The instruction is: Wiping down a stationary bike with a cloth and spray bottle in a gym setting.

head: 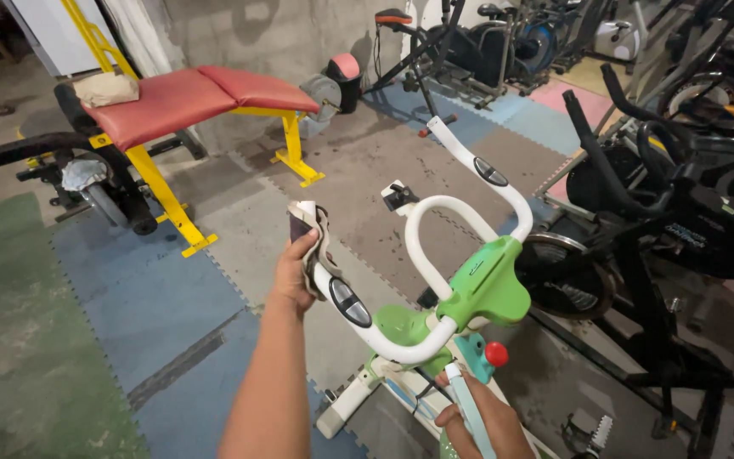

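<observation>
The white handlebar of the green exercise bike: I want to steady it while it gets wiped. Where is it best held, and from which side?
Judging by its pose, grip the far white handlebar arm on its bare straight stretch, coming from above. The left hand with its cloth already covers the near end, and the right hand holds a spray bottle.

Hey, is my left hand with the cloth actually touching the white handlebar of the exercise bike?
Touching. The head view shows the left hand wrapping the cloth around the end of the white handlebar, with no gap visible.

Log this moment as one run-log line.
left hand: cloth on white handlebar | right hand: holding spray bottle | nearby: red bench
</observation>
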